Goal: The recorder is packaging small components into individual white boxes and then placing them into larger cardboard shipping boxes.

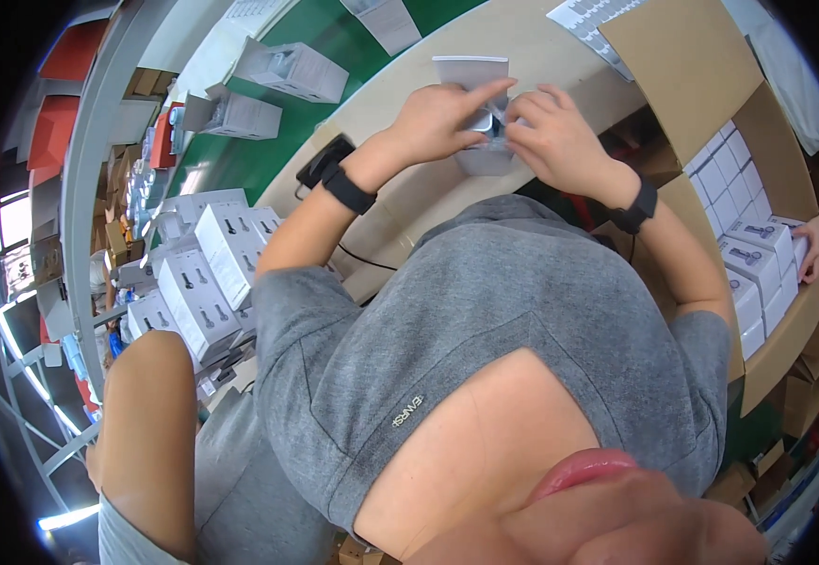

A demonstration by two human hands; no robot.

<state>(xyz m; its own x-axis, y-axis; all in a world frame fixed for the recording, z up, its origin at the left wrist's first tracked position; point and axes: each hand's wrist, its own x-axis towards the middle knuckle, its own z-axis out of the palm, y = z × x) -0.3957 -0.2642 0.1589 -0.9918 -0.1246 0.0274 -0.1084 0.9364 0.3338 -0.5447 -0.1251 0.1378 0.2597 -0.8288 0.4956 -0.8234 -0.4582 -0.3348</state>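
An opened white box (485, 164) stands upright on the pale worktop in front of me, with its lid flap (470, 70) raised on the far side. Inside its mouth lies a grey and dark item (492, 125), partly in clear wrapping; its kind is hidden by my fingers. My left hand (439, 121) grips the box at its left side, index finger reaching across the opening and thumb on the near side. At the right of the mouth, my right hand (552, 139) has its fingers bent and pinched over the contents. What they pinch cannot be made out.
Right of me stands a large open carton (762, 386) packed with white boxes, a co-worker's hand (812, 247) on them. Several open boxes (301, 72) stand on the green belt (230, 171). More white boxes (193, 292) are stacked left, near another person's arm (148, 424).
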